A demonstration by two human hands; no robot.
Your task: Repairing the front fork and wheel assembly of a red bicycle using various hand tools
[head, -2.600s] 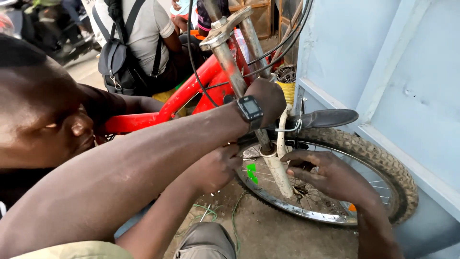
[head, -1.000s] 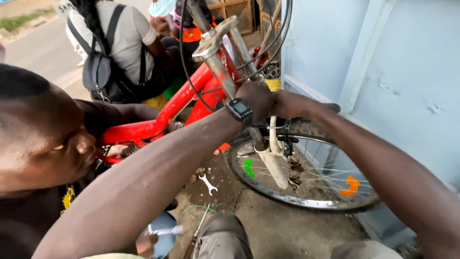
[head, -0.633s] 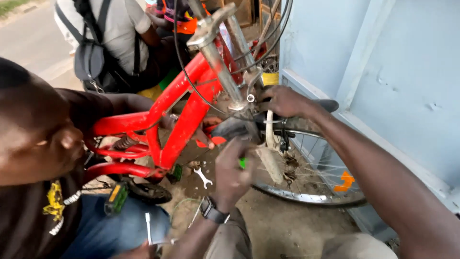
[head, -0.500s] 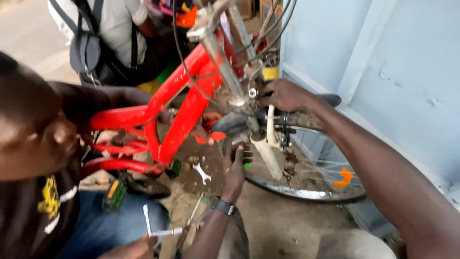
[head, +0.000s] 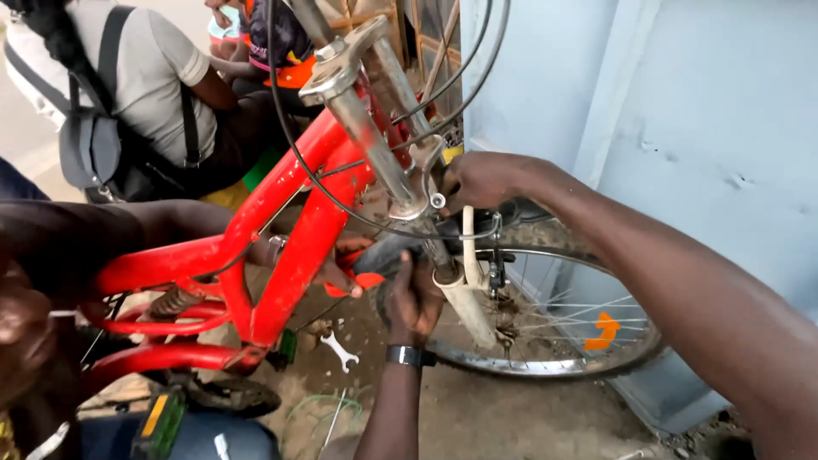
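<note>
I work at an open-air roadside bicycle repair spot, not an indoor shop. The red bike point(head: 281, 247) stands upside down on bare concrete ground point(head: 503, 417), its wheel point(head: 545, 315) close beside a pale blue wall point(head: 707, 128). A small wrench point(head: 342, 350) lies loose on the dirt. A person with a backpack point(head: 145, 94) sits just behind, and paved road point(head: 25, 145) shows at far left.

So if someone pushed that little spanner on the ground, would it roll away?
Probably not: the spanner lies flat on gritty ground, so it would likely scrape and slide. It looks like solid metal, so stiff and rather heavy for its size. Its flat shape gives nothing to roll on.
</note>
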